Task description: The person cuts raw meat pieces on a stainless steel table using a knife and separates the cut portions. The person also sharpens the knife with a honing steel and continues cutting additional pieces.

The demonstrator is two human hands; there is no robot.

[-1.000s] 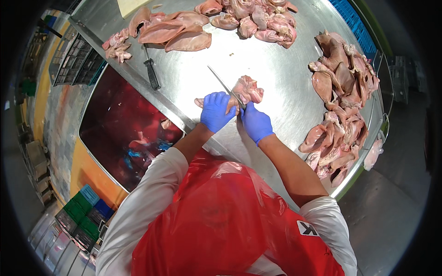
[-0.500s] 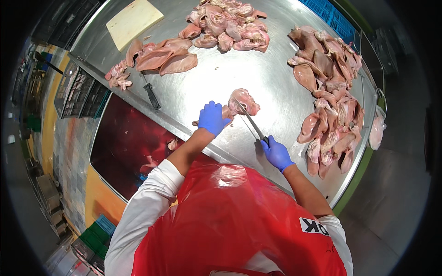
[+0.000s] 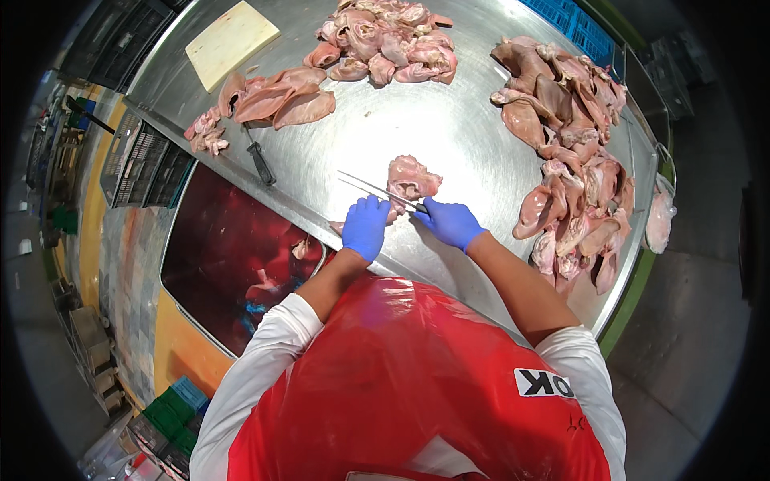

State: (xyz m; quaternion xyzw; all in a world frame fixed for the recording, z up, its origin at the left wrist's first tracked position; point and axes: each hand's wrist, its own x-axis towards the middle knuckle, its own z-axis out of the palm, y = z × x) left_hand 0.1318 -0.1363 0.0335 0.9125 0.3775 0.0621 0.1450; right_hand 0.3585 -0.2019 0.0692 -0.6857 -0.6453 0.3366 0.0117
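Observation:
A single pig ear (image 3: 414, 178) lies near the front edge of the steel table, its pink, fleshy base spread on the metal. My left hand (image 3: 365, 228), in a blue glove, is closed over the ear's narrower part and holds it down. In my right hand (image 3: 453, 223), also gloved in blue, is the dark handle of a knife. The long thin knife blade (image 3: 370, 187) points left, across the ear and just beyond my left fingertips. Whether its edge is in the flesh is hard to tell.
Piles of pig ears lie at the far middle (image 3: 385, 44) and right (image 3: 561, 104); flat ears (image 3: 289, 100) lie far left. Nearby are a black-handled knife (image 3: 261, 164) and white cutting board (image 3: 231, 44). A red-filled bin (image 3: 224, 256) stands beside the table's left edge.
The knife has swung from pointing into the ear's fleshy base to lying leftward across the ear. My right hand has moved left and away from me, closer to my left hand.

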